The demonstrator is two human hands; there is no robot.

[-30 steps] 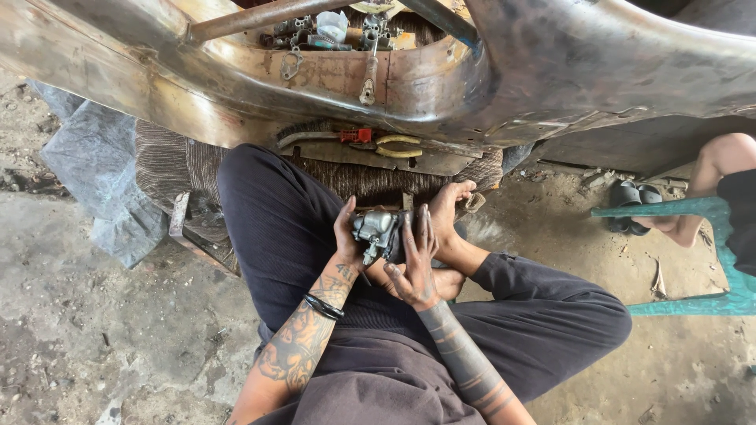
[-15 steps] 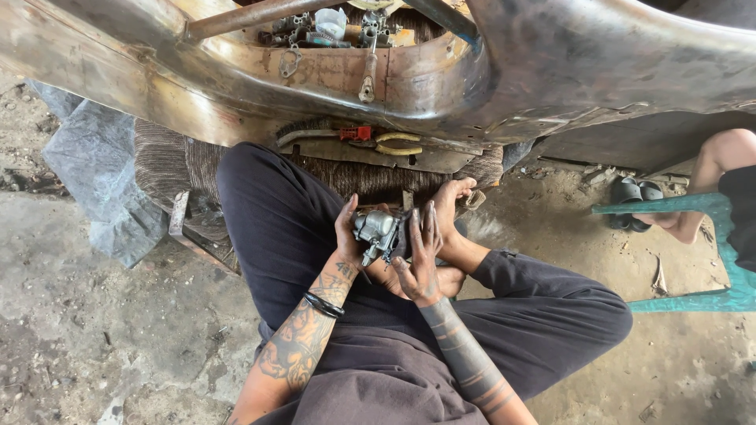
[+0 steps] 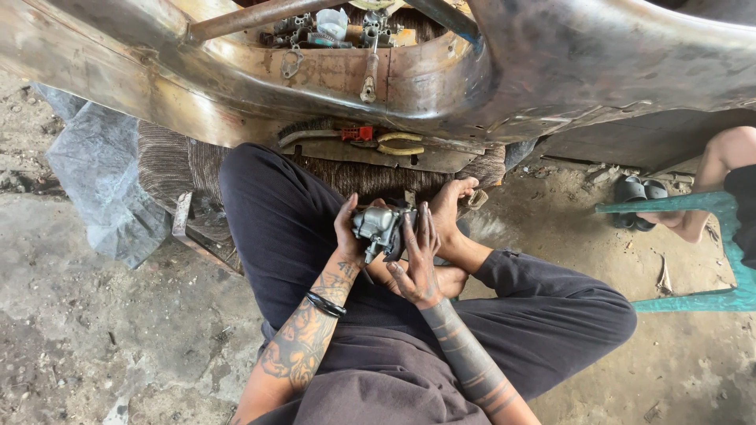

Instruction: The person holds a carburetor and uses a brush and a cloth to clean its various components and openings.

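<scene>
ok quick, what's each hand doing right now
left hand: closed on the grey metal engine part
right hand: fingers spread against the same part, holding it

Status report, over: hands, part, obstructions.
Left hand and right hand both grip grey metal engine part over lap. Nothing between hands. Pliers on mat beyond.
</scene>
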